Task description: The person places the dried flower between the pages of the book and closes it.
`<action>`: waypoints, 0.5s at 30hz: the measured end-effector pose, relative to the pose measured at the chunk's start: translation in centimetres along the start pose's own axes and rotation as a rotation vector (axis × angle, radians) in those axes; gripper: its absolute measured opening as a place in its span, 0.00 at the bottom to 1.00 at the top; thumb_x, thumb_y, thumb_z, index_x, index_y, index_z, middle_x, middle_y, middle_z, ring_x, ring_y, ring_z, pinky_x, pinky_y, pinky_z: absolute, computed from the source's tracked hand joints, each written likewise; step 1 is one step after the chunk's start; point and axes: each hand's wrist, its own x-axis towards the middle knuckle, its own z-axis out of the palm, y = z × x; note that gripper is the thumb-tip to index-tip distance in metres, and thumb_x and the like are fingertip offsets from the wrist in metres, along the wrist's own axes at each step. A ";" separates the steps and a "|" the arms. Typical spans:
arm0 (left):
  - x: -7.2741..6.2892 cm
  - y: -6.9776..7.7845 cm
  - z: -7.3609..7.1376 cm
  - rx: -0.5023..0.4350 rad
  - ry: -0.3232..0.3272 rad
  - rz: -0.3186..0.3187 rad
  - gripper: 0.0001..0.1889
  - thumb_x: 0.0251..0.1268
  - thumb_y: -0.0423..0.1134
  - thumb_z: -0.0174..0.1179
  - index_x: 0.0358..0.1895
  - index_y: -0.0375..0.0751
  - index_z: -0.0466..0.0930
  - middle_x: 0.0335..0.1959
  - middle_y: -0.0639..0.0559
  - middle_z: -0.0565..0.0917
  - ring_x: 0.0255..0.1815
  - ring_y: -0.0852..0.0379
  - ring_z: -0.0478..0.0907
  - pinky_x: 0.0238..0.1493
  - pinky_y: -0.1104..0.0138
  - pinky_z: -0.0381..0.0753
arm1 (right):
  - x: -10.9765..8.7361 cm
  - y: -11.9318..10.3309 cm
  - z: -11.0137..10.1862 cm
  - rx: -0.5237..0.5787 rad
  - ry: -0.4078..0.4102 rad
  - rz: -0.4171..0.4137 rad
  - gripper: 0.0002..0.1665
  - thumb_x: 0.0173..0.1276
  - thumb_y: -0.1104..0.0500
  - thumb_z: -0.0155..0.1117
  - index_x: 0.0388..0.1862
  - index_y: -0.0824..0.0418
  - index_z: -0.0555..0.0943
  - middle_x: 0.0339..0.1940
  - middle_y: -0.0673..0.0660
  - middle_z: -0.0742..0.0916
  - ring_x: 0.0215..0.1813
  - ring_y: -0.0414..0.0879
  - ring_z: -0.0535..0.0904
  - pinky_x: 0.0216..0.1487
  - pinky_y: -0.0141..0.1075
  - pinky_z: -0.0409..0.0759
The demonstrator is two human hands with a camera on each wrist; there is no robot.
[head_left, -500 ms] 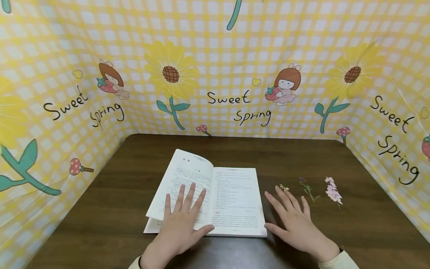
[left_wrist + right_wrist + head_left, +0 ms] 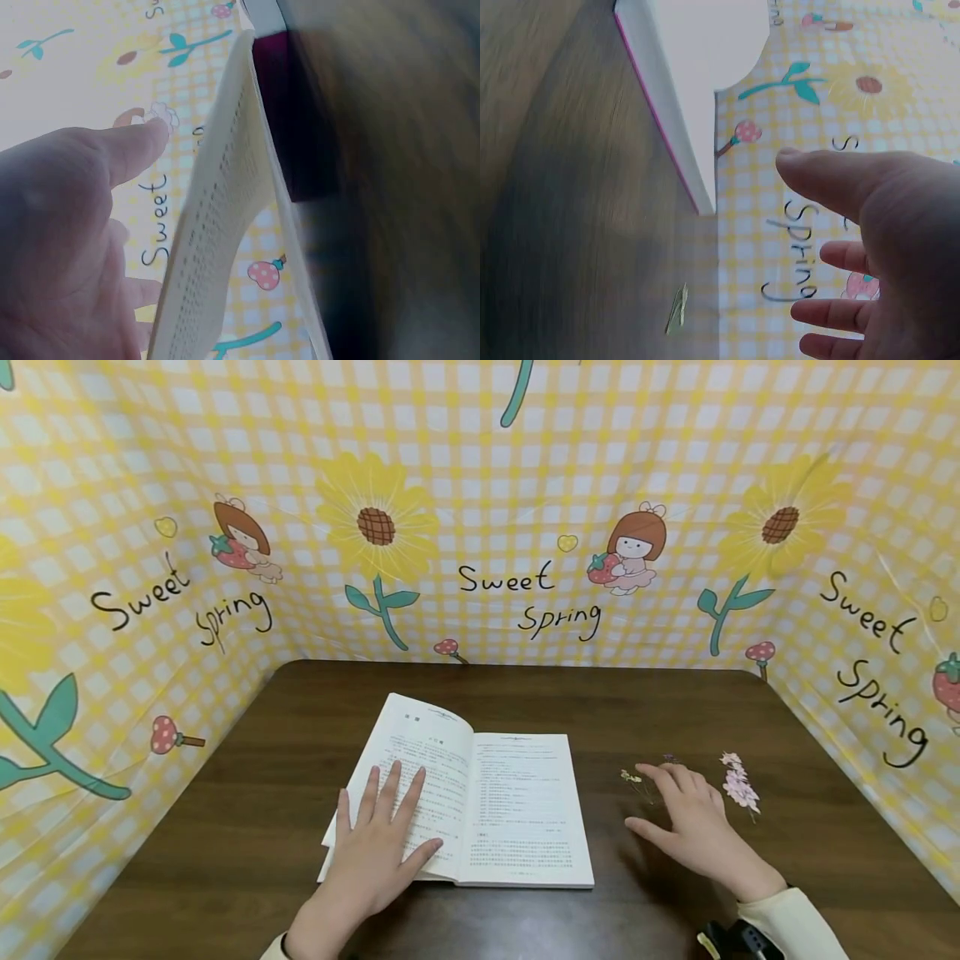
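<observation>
An open book (image 2: 521, 810) with printed pages lies on the table, its left-hand page raised in a curve. My left hand (image 2: 371, 852) is spread over the lower part of that page, fingers straight and apart. To the right of the book, my right hand (image 2: 693, 827) hovers with relaxed fingers and nothing in its grasp. Just left of its fingertips is a small yellow flower sprig (image 2: 632, 777). A purple sprig (image 2: 669, 758) is mostly hidden behind the fingers, and a pink flower sprig (image 2: 740, 785) lies right of the hand.
The dark wooden table (image 2: 247, 793) carries the book and flowers. A yellow checked cloth (image 2: 480, 485) with flower prints rises along its back and both sides. A dark device (image 2: 738, 939) is strapped at the right sleeve.
My right hand has moved right, away from the book's edge toward the flowers, uncovering the yellow sprig and covering most of the purple one. The left hand has shifted slightly left on the page.
</observation>
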 end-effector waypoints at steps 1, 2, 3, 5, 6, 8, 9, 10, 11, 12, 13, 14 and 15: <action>-0.1 -0.1 0.0 -0.001 0.004 -0.004 0.44 0.67 0.60 0.59 0.80 0.47 0.53 0.79 0.36 0.52 0.78 0.32 0.44 0.68 0.31 0.39 | 0.1 0.2 0.0 0.003 -0.001 0.017 0.39 0.62 0.48 0.74 0.67 0.62 0.70 0.59 0.70 0.74 0.61 0.72 0.65 0.52 0.67 0.61; -0.1 -0.3 -0.1 0.003 0.007 -0.008 0.44 0.66 0.61 0.59 0.80 0.47 0.52 0.79 0.35 0.52 0.78 0.32 0.44 0.68 0.31 0.40 | 0.2 0.5 0.1 0.005 -0.002 0.033 0.38 0.62 0.48 0.74 0.66 0.63 0.71 0.58 0.69 0.75 0.60 0.72 0.65 0.51 0.66 0.62; -0.2 -0.4 -0.1 0.004 0.010 -0.012 0.45 0.66 0.61 0.60 0.80 0.47 0.52 0.79 0.35 0.52 0.78 0.32 0.45 0.68 0.31 0.40 | 0.3 0.8 0.2 0.003 -0.001 0.047 0.37 0.63 0.48 0.73 0.65 0.63 0.72 0.58 0.69 0.75 0.59 0.72 0.66 0.49 0.65 0.63; -0.2 -0.6 -0.1 0.004 0.009 -0.021 0.46 0.65 0.62 0.60 0.80 0.46 0.52 0.78 0.35 0.53 0.77 0.31 0.45 0.67 0.30 0.40 | 0.5 1.4 0.5 0.002 0.000 0.074 0.33 0.63 0.49 0.73 0.61 0.64 0.74 0.56 0.68 0.76 0.58 0.71 0.66 0.47 0.64 0.63; -0.3 -0.7 -0.1 0.001 0.009 -0.024 0.47 0.64 0.62 0.61 0.80 0.46 0.52 0.78 0.35 0.53 0.77 0.31 0.46 0.67 0.30 0.40 | 0.6 1.7 0.6 -0.001 -0.001 0.088 0.31 0.63 0.49 0.73 0.58 0.64 0.76 0.55 0.68 0.77 0.57 0.71 0.67 0.46 0.63 0.64; -0.4 -1.0 -0.1 0.002 -0.001 -0.033 0.49 0.61 0.62 0.63 0.80 0.46 0.51 0.78 0.35 0.54 0.77 0.31 0.46 0.66 0.29 0.41 | 0.7 2.3 0.9 -0.003 -0.007 0.115 0.26 0.63 0.50 0.73 0.53 0.64 0.78 0.53 0.67 0.78 0.55 0.70 0.67 0.44 0.62 0.65; -0.4 -1.1 -0.1 -0.002 -0.009 -0.037 0.50 0.60 0.62 0.64 0.80 0.46 0.51 0.78 0.35 0.54 0.77 0.30 0.46 0.66 0.29 0.41 | 0.8 2.6 1.0 -0.005 -0.011 0.127 0.24 0.63 0.51 0.73 0.50 0.64 0.79 0.52 0.66 0.78 0.54 0.69 0.68 0.43 0.62 0.65; -0.4 -1.2 -0.1 -0.004 -0.019 -0.043 0.51 0.59 0.63 0.65 0.80 0.46 0.50 0.78 0.35 0.54 0.77 0.30 0.46 0.66 0.28 0.41 | 0.8 2.9 1.1 -0.005 -0.015 0.137 0.21 0.63 0.51 0.73 0.48 0.64 0.80 0.51 0.66 0.78 0.53 0.69 0.68 0.42 0.61 0.65; -0.4 -1.3 -0.1 -0.004 -0.029 -0.048 0.51 0.59 0.63 0.65 0.80 0.46 0.50 0.78 0.34 0.54 0.77 0.30 0.46 0.66 0.28 0.41 | 0.9 3.2 1.2 -0.006 -0.020 0.147 0.19 0.63 0.52 0.73 0.45 0.63 0.81 0.50 0.66 0.78 0.52 0.68 0.68 0.42 0.61 0.65; -0.4 -1.4 0.0 -0.003 -0.041 -0.053 0.52 0.58 0.63 0.66 0.80 0.46 0.49 0.78 0.34 0.54 0.77 0.30 0.46 0.66 0.28 0.41 | 0.9 3.5 1.3 -0.008 -0.026 0.155 0.18 0.63 0.52 0.73 0.43 0.63 0.81 0.49 0.65 0.78 0.52 0.68 0.68 0.42 0.61 0.65; -0.4 -1.6 0.0 -0.005 -0.056 -0.060 0.53 0.58 0.63 0.66 0.80 0.46 0.49 0.78 0.34 0.53 0.77 0.30 0.46 0.66 0.28 0.41 | 1.0 3.7 1.4 -0.010 -0.031 0.162 0.16 0.63 0.52 0.73 0.41 0.62 0.82 0.49 0.65 0.78 0.51 0.67 0.68 0.42 0.61 0.65; -0.3 -1.7 0.0 -0.008 -0.070 -0.066 0.53 0.58 0.63 0.66 0.80 0.46 0.48 0.78 0.34 0.53 0.77 0.30 0.46 0.66 0.28 0.41 | 1.0 3.9 1.5 -0.013 -0.034 0.169 0.15 0.63 0.52 0.73 0.39 0.62 0.82 0.49 0.65 0.78 0.51 0.67 0.68 0.42 0.62 0.65; -0.3 -1.8 0.0 -0.010 -0.083 -0.073 0.53 0.58 0.64 0.65 0.80 0.46 0.48 0.78 0.34 0.53 0.77 0.30 0.45 0.66 0.28 0.40 | 1.1 4.0 1.6 -0.015 -0.038 0.175 0.14 0.62 0.52 0.74 0.38 0.61 0.82 0.49 0.66 0.78 0.51 0.68 0.68 0.43 0.62 0.65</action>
